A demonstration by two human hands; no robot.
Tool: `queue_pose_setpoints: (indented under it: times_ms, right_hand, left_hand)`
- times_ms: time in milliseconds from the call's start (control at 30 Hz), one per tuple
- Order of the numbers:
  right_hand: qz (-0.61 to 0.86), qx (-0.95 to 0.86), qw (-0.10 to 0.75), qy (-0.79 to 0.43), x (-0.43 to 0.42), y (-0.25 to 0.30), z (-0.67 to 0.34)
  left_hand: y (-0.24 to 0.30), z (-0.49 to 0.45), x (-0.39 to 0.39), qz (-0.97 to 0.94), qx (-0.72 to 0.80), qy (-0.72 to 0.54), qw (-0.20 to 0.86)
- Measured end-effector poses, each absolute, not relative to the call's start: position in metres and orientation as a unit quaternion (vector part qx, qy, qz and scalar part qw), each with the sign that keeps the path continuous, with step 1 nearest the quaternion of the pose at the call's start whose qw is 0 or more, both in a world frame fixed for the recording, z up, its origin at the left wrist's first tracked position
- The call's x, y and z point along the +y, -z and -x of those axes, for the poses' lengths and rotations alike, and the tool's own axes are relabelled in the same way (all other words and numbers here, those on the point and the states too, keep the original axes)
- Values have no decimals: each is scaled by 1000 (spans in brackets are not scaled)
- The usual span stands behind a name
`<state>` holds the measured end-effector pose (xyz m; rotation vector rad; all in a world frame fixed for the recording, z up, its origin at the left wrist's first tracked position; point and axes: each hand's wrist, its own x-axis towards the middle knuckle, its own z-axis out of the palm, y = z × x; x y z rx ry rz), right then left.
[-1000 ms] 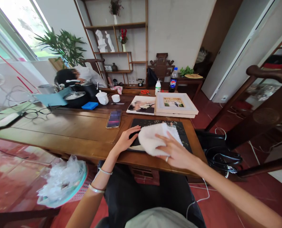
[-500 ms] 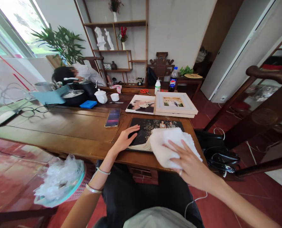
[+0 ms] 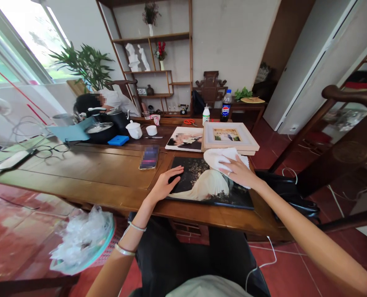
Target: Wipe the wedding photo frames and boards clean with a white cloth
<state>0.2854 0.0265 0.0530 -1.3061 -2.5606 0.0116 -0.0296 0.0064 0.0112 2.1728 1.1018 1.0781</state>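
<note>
A dark photo panel (image 3: pixel 202 185) with a pale gown in its picture lies flat near the table's front edge. My left hand (image 3: pixel 165 183) rests open on its left side, fingers spread over the surface. My right hand (image 3: pixel 241 171) presses a folded white cloth (image 3: pixel 219 158) against the upper right part of the panel. The cloth and hand cover that corner of the picture. Just behind are a second photo panel (image 3: pixel 185 139) and a white framed photo (image 3: pixel 229 136), close to the cloth.
A phone (image 3: pixel 149 157) lies left of the panel on the wooden table (image 3: pixel 109 169). Farther back stand a white bottle (image 3: pixel 205 115), a cola bottle (image 3: pixel 226 106), scissors (image 3: pixel 189 122) and a lidded white pot (image 3: pixel 134 130). A lined basket (image 3: pixel 101 243) is on the floor; another person leans behind the table.
My right hand has pushed the white cloth away from me, from the panel's front right to its far right edge, uncovering the gown. My left hand stays on the panel.
</note>
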Motion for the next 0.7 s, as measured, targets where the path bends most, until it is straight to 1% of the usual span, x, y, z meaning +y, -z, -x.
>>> queue_pose_setpoints:
  times_ms: [133, 233, 333, 467, 600, 700]
  right_hand:
    - [432, -893, 125, -15, -22, -54, -267]
    - [374, -919, 108, -54, -71, -58, -250]
    - [331, -935, 100, -85, -90, -62, -239]
    - [333, -932, 114, -84, -49, -60, -239]
    - [373, -920, 114, -46, 19, -53, -239]
    - [405, -906, 117, -18, 41, -50, -232]
  left_hand:
    - [-12, 29, 7, -792, 402, -394, 236]
    - [-12, 28, 6, -791, 406, -393, 233]
    - [-12, 28, 7, -795, 407, -389, 228]
    - [-11, 29, 7, -798, 407, -385, 224]
    - [-11, 29, 7, -799, 406, -384, 223]
    - [-10, 30, 7, -798, 405, -385, 225]
